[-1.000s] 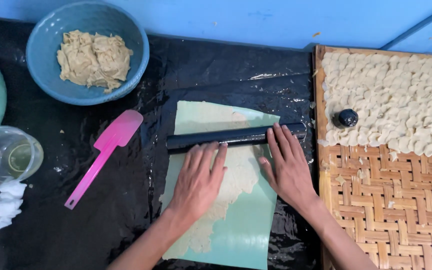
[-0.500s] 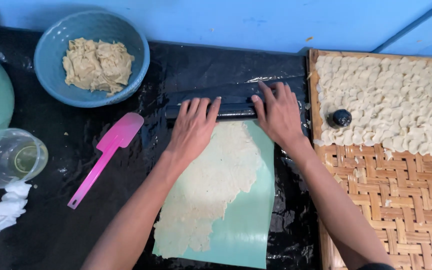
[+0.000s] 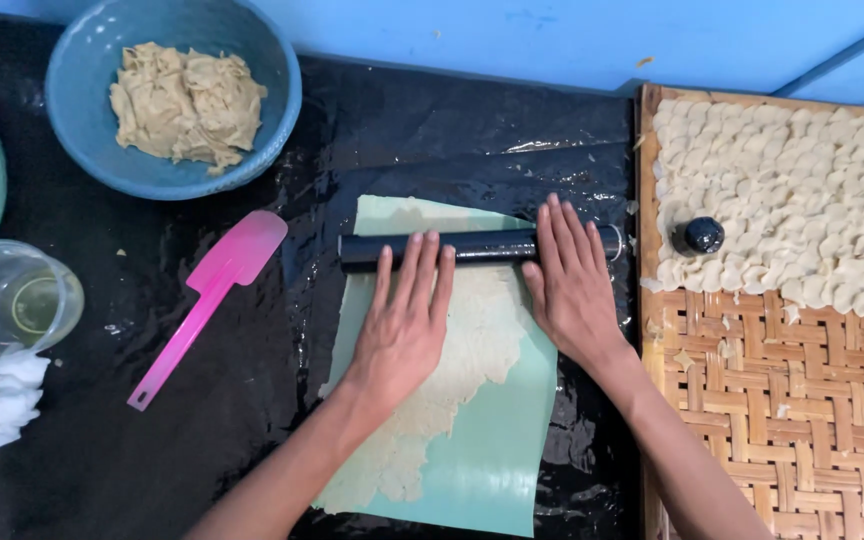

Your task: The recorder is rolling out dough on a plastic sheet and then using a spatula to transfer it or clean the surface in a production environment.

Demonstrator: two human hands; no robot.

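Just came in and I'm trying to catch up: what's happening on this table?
A person is rolling out a thin sheet of pale dough on a light green mat with a dark cylindrical rolling pin. Both flat palms press on the pin, left hand and right hand, near the mat's far end. A pink plastic spatula lies to the left, below a blue bowl of dough. On the right, a woven bamboo tray holds small cut dough pieces.
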